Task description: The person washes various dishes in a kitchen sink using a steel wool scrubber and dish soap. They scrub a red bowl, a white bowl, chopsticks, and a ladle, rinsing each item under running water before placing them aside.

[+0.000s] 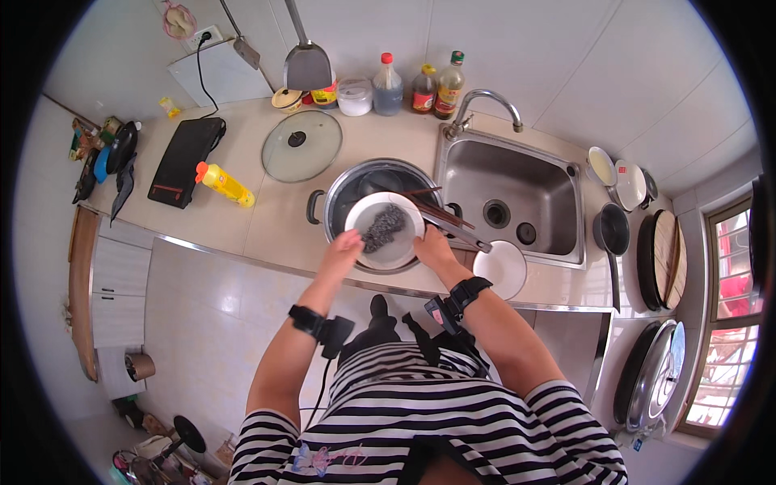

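Note:
My left hand and my right hand grip opposite sides of a white bowl. Inside the bowl lies a dark grey steel-wool scrubber, apparently in some liquid. The bowl is over the near part of a large two-handled metal pot containing water and a dark round dish or ladle bowl. Several brown chopsticks and a metal utensil handle lean across the pot's right rim, beside my right hand. A second white bowl sits right of that hand, at the counter's front edge.
Right of the pot is a steel sink with a faucet. Left are a glass lid, a yellow squeeze bottle and a black induction cooker. Sauce bottles line the wall. A saucepan stands far right.

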A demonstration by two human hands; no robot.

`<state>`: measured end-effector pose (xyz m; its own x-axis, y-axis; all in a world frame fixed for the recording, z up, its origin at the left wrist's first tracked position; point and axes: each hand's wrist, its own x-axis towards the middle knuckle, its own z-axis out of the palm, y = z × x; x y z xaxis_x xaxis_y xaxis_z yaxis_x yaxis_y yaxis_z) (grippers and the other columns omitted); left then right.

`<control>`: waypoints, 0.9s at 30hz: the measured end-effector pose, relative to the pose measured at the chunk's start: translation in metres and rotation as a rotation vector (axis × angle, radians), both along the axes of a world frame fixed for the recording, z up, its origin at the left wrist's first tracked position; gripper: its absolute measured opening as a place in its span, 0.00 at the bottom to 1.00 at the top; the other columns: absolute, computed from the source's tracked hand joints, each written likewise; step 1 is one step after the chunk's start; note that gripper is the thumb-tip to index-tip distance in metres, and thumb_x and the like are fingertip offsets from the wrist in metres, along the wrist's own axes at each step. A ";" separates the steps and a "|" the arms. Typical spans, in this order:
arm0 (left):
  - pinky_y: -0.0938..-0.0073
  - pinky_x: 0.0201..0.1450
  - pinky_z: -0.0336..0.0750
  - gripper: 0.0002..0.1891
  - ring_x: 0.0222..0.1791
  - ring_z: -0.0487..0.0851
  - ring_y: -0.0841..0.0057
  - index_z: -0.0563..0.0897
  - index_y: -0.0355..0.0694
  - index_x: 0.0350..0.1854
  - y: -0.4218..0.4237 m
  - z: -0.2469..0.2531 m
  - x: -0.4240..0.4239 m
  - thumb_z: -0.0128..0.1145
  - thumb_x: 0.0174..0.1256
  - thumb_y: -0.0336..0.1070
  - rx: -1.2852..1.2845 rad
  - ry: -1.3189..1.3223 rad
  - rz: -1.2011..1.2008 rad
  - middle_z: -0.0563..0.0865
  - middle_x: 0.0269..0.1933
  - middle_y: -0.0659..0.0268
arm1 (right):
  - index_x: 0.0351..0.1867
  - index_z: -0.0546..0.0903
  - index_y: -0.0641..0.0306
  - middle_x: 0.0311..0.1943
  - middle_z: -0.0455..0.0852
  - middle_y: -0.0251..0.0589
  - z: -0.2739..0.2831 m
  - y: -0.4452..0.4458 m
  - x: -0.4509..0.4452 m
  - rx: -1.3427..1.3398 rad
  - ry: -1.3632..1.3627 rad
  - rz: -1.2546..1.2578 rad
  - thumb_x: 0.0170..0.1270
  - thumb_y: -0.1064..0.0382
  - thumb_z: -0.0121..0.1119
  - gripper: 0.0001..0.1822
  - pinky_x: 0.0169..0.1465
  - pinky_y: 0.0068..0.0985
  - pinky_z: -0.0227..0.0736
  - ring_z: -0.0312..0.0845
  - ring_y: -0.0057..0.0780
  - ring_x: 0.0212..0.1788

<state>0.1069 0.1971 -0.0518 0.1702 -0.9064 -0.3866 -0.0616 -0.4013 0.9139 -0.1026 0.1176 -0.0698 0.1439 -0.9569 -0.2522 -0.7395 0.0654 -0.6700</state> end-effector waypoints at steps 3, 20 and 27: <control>0.64 0.62 0.65 0.24 0.59 0.72 0.56 0.69 0.36 0.60 -0.037 -0.030 -0.016 0.52 0.61 0.37 -0.151 -0.379 -0.354 0.74 0.59 0.51 | 0.45 0.75 0.78 0.44 0.79 0.65 -0.009 -0.007 0.013 0.267 0.008 -0.152 0.54 0.58 0.52 0.23 0.53 0.37 0.69 0.76 0.55 0.49; 0.59 0.61 0.59 0.28 0.56 0.67 0.54 0.70 0.46 0.56 -0.074 -0.067 -0.033 0.60 0.48 0.36 -0.198 -0.645 -0.288 0.69 0.57 0.58 | 0.58 0.66 0.63 0.52 0.72 0.52 -0.002 0.001 0.045 0.858 -0.813 -0.445 0.66 0.52 0.43 0.23 0.45 0.46 0.76 0.73 0.45 0.52; 0.65 0.59 0.65 0.20 0.53 0.73 0.56 0.78 0.44 0.47 -0.069 -0.052 -0.038 0.57 0.48 0.34 -0.056 -0.037 -0.280 0.75 0.53 0.53 | 0.65 0.56 0.55 0.59 0.66 0.49 0.011 0.007 0.050 0.990 -1.496 -0.429 0.70 0.44 0.34 0.28 0.53 0.56 0.70 0.64 0.49 0.60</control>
